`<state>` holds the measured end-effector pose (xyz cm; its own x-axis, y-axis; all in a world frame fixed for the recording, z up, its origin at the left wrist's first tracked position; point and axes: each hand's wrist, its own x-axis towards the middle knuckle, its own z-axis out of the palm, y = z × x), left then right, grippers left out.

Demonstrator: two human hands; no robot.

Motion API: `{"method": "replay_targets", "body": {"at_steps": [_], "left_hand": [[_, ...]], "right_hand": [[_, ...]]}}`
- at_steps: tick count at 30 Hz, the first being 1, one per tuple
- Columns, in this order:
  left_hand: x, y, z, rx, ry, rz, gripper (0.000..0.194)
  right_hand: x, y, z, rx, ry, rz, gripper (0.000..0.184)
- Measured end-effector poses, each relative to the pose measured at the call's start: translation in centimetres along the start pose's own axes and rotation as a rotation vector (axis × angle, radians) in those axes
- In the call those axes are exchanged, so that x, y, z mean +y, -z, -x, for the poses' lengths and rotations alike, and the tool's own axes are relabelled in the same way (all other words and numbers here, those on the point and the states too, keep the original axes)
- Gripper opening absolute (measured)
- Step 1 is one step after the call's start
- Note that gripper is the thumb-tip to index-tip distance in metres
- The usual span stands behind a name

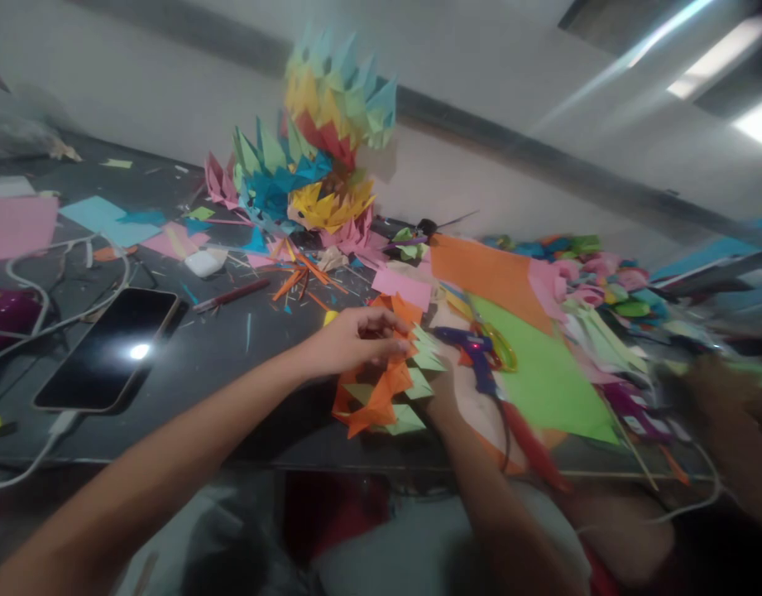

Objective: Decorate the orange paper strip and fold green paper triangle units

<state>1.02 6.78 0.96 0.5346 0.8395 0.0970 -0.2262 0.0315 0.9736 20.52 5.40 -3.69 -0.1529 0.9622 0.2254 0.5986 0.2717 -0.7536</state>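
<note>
A folded-paper piece [390, 393] with orange points and pale green spikes is raised near the table's front edge. My left hand [366, 338] curls its fingers against the upper orange part, with thumb and fingertips closed on it. From the right, my right hand [441, 396] reaches behind the same piece; its fingers are hidden by the paper and blurred. Just right of the hands lies a dark blue glue gun [476, 352] with a small red light. Yellow-handled scissors [503, 348] are beside it.
A tall multicoloured paper sculpture [331, 157] stands at the back. A phone [111, 348] with a white cable lies left. Orange paper [489, 269] and green paper [535, 364] lie right, near a purple glue gun [638, 410]. Another person's blurred hand [721, 422] is at far right.
</note>
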Motion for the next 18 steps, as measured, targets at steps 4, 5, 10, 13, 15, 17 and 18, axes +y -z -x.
{"method": "replay_targets", "body": {"at_steps": [4,5,10,13,15,17,18], "left_hand": [[-0.1,0.4,-0.1,0.012,-0.030,0.002,0.017],[-0.1,0.5,-0.1,0.003,-0.034,0.012,0.016],[0.3,0.9,0.1,-0.029,-0.083,-0.017,0.011],[0.6,0.9,0.1,-0.025,-0.072,-0.067,0.015],[0.6,0.8,0.1,-0.010,-0.068,-0.068,0.015],[0.6,0.8,0.1,0.008,-0.073,-0.060,0.014],[0.6,0.8,0.1,0.018,-0.077,-0.052,0.014]], "right_hand": [[-0.5,0.3,0.5,0.057,0.124,0.001,0.016],[-0.5,0.2,0.5,0.059,0.148,-0.003,0.015],[0.0,0.0,0.5,0.050,0.059,-0.017,0.021],[0.4,0.1,0.7,0.074,0.060,0.035,0.024],[0.7,0.3,1.0,0.102,0.102,0.073,0.024],[1.0,0.3,1.2,0.090,0.113,0.082,0.021],[1.1,0.2,1.2,0.063,0.100,0.072,0.020]]}}
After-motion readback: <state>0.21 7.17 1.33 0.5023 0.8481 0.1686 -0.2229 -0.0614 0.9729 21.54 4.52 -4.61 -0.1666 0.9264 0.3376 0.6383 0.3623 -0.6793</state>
